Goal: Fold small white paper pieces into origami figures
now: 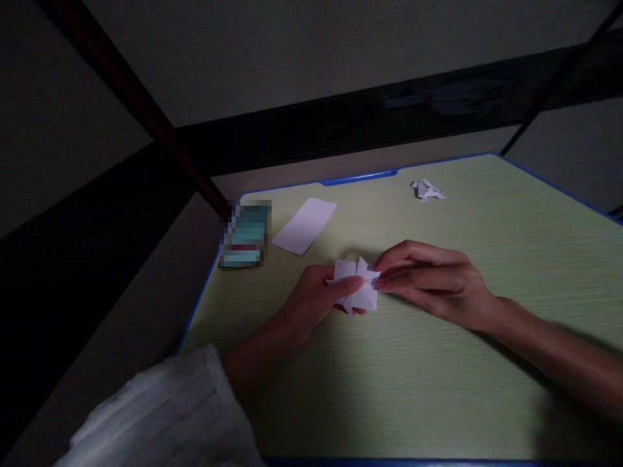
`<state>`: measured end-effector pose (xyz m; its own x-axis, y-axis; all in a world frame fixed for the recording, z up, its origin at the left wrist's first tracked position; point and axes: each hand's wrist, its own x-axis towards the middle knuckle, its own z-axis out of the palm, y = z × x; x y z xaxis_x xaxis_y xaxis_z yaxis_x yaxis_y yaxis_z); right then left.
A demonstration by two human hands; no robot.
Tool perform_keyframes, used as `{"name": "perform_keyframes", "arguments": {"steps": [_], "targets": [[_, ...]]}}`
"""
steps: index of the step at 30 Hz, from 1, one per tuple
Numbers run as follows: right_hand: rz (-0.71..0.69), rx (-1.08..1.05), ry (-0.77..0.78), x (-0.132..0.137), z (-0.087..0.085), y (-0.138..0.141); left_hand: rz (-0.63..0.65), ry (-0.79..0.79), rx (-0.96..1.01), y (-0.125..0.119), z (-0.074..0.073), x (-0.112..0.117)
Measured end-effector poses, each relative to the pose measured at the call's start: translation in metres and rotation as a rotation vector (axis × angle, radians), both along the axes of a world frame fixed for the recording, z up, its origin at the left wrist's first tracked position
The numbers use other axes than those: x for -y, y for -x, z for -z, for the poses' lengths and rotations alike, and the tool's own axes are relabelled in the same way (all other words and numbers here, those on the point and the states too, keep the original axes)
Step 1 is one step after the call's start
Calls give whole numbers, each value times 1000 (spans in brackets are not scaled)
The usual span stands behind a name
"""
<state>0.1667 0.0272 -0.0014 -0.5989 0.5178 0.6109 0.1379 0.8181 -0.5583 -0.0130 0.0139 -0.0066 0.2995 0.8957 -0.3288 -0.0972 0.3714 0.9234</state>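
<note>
White fabric: one sleeve (165, 408), covering part of the left forearm.
Pixelated item: one, teal and dark, flat at the left edge of the counter (438, 389), its identity obscured; the counter is pale yellow-green, trimmed in blue.
Loose sheet (305, 226): one, white, oblong, lying flat just beside the pixelated item (244, 235).
Hands: two. The left hand (311, 298) grasps the folded paper (367, 299), thumb across its upper face, fingers beneath.
Folded paper: one, white, with several pointed flaps and creases, held above the counter between the two hands.
Blue strip (360, 178): one, along the counter's far edge.
Paper figure (427, 190): one, white, many-pointed, standing apart near the far edge.
The right hand (448, 282): fingertips touching the folded paper's right side; whether they pinch it, cannot tell.
</note>
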Motion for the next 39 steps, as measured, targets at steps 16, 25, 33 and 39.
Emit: {"name": "perform_keyframes", "arguments": {"steps": [16, 25, 33, 39], "targets": [[-40, 15, -14, -2, 3, -2, -18, -16, -19, -1, 0, 1], [133, -173, 451, -2, 0, 9, -174, -246, -304, 0, -9, 0], [85, -375, 1127, -2, 7, 23, -230, -340, -373, -3, -10, 2], [89, -429, 1168, 0, 8, 25, -235, -333, -370, -5, -7, 3]]}}
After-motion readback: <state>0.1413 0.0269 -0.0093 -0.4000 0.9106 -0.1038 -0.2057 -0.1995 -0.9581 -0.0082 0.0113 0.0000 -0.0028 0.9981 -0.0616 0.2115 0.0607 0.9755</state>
